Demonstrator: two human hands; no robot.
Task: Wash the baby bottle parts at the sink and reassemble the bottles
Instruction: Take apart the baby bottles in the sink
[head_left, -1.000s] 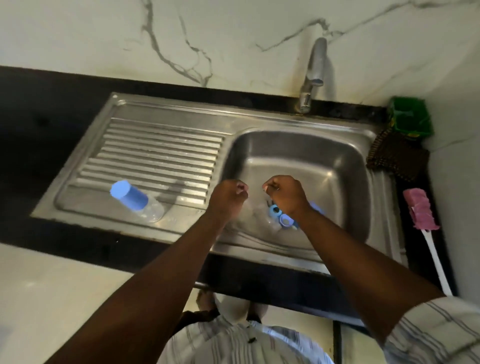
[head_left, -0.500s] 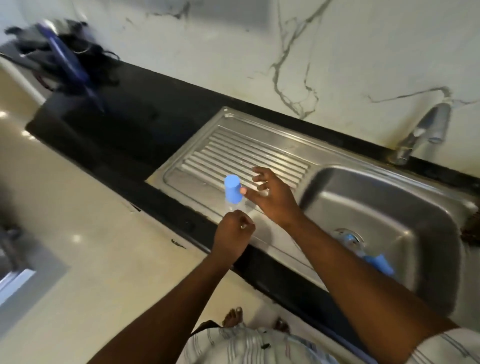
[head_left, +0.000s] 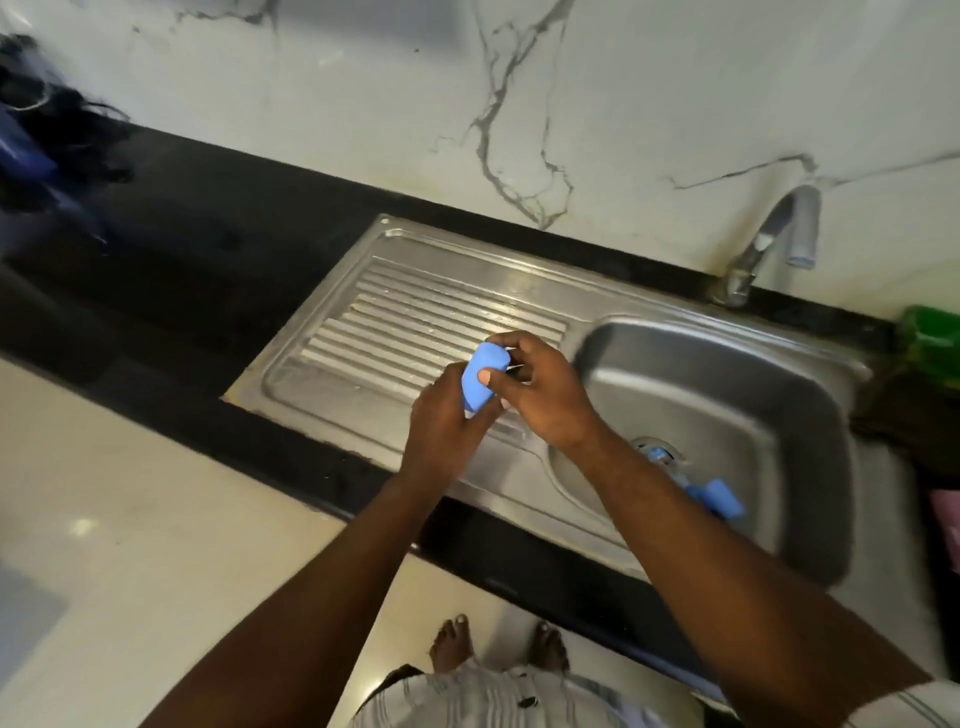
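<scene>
Grip of R hand pinches blue top of capped bottle; L hand wraps its base from below. Held over drainboard, long axis pointing away from person, cap end far. Loose blue parts in basin, nearer R arm.

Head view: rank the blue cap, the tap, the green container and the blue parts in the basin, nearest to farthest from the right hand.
1. blue cap: gripped by the right hand, over the drainboard.
2. blue parts: lying in the basin.
3. tap: behind the basin.
4. green container: far right edge.
</scene>
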